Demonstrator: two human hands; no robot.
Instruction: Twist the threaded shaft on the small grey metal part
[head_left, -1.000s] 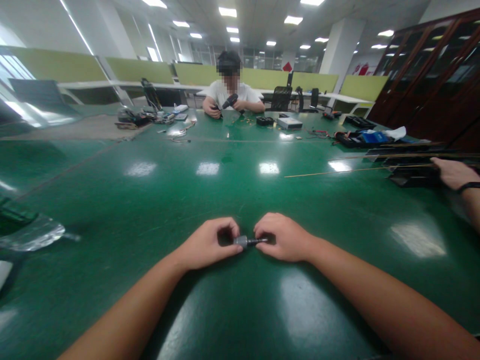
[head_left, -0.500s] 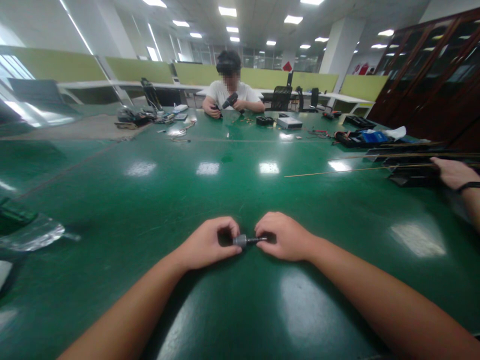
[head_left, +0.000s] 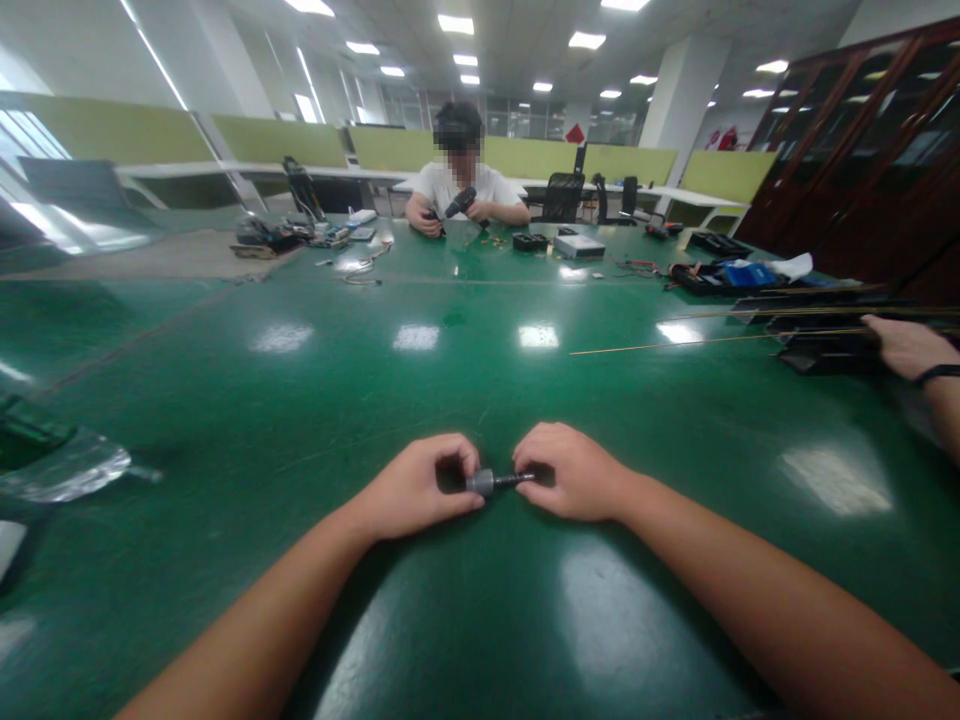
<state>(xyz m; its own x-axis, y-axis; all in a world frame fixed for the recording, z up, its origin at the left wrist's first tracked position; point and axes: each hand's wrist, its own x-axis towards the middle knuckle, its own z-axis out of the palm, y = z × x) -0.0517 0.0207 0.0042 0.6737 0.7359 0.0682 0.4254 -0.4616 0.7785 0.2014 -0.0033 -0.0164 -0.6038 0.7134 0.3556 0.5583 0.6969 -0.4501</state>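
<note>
My two hands rest close together on the green table (head_left: pixel 300 400), near its front edge. My left hand (head_left: pixel 416 487) is curled into a fist round the thick grey end of a small metal part (head_left: pixel 481 482). A thin dark shaft (head_left: pixel 514 480) sticks out of that part to the right, and my right hand (head_left: pixel 574 472) pinches its far end with closed fingers. The piece lies level, just above or on the tabletop.
Across the table a person (head_left: pixel 461 185) in a white shirt holds a dark power tool. Another person's hand (head_left: pixel 911 345) with a black wristband rests at the right on dark cases, beside long thin rods (head_left: pixel 675 342). A clear plastic bag (head_left: pixel 64 465) lies at the left.
Almost nothing has moved. My right hand has crept a few pixels up and to the right along the shaft; my left hand keeps its grip.
</note>
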